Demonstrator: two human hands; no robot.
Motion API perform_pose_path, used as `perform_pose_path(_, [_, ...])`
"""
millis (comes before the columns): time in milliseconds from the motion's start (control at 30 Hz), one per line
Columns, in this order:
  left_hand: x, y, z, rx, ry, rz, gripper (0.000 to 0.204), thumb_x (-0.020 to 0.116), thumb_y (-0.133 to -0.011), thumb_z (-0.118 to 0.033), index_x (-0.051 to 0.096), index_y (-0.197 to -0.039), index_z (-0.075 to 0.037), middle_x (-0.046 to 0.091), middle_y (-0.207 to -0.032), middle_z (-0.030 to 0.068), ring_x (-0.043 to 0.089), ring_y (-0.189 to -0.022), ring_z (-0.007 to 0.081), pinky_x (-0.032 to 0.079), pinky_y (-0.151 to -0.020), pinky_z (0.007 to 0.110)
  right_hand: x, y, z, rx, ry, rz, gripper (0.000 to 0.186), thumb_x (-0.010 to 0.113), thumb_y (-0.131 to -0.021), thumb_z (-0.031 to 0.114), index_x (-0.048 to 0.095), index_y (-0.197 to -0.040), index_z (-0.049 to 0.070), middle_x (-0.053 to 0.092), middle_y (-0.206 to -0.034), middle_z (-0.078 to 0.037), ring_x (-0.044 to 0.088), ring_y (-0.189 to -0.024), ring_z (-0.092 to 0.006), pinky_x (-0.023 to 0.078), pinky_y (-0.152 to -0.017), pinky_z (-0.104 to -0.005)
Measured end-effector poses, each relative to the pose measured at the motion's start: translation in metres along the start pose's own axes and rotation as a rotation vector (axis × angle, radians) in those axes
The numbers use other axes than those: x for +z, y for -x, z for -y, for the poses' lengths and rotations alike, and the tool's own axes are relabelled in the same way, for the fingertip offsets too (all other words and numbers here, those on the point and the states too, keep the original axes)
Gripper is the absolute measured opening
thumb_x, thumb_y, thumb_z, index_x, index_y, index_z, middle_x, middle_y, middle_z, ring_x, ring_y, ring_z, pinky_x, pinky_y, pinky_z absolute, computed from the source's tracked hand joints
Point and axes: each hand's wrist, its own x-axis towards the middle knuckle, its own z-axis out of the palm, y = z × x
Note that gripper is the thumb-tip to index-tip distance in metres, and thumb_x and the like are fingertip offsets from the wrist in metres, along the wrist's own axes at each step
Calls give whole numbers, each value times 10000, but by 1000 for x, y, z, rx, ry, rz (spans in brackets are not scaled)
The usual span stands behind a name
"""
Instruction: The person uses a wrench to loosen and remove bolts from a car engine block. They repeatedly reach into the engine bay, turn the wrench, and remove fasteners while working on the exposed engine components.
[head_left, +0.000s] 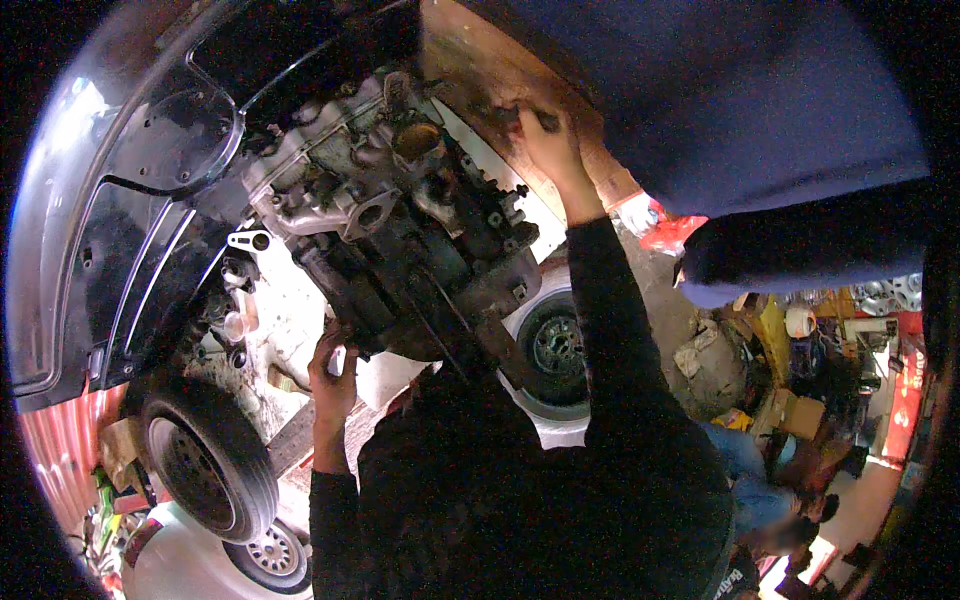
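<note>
A greasy car engine (420,250) fills the middle of the view, with a round throttle opening and a silvery metal housing on top. My left hand (332,378) is at its lower left corner, fingers bent against the edge; their tips are partly hidden. On the far side, my right hand (550,145) is closed against a brown board (480,60). Something dark shows by its curled fingers, too small to name. My right arm reaches past the engine's right side.
A dark car body panel (150,200) curves along the left. Loose wheels stand at lower left (205,465) and beside the engine (555,350). Another person's dark sleeve (800,245) crosses at right, by a red plastic bag (672,232). Clutter and a seated person lie at lower right.
</note>
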Motion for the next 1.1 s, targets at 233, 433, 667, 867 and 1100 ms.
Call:
perform_pose_path(233, [1, -4, 7, 178, -3, 23, 295, 656, -927, 43, 661, -1222, 42, 671, -1316, 183, 625, -1236, 275, 456, -1087, 404, -87, 130, -45, -119, 254, -201, 333, 634, -991, 269, 748, -1036, -40, 765, -841, -147, 730, -724, -175, 593, -691, -355])
perform_pose_path(433, [-2, -13, 14, 206, -47, 38, 356, 659, -935, 18, 644, -1290, 27, 693, -1260, 152, 646, -1164, 235, 483, -1029, 367, -66, 174, -30, -259, 808, -21, 243, 697, -896, 231, 773, -1002, 26, 763, -982, -206, 741, -928, -369, 569, -883, -428])
perform_pose_path(667, [-3, -16, 20, 218, -72, 82, 364, 644, -1012, -90, 596, -1366, -22, 671, -1266, 94, 638, -1085, 194, 544, -899, 334, -58, 168, -32, -290, 731, -210, 268, 693, -895, 237, 779, -1021, 17, 751, -1016, -230, 730, -975, -393, 566, -893, -435])
perform_pose_path(867, [-1, -12, 14, 225, -47, 39, 351, 684, -925, 30, 653, -1274, 3, 673, -1310, 156, 658, -1179, 263, 497, -1039, 381, -56, 184, -30, 51, 282, -185, 364, 537, -1036, 245, 730, -1031, -64, 754, -833, -144, 698, -607, -191, 569, -568, -299])
perform_pose_path(1100, [1, -17, 13, 225, -22, 48, 383, 689, -908, 58, 645, -1285, 13, 680, -1276, 154, 660, -1177, 261, 505, -1028, 373, -108, 138, -47, 50, 95, -314, 391, 526, -1039, 278, 680, -983, -76, 737, -796, -161, 697, -547, -232, 574, -507, -343])
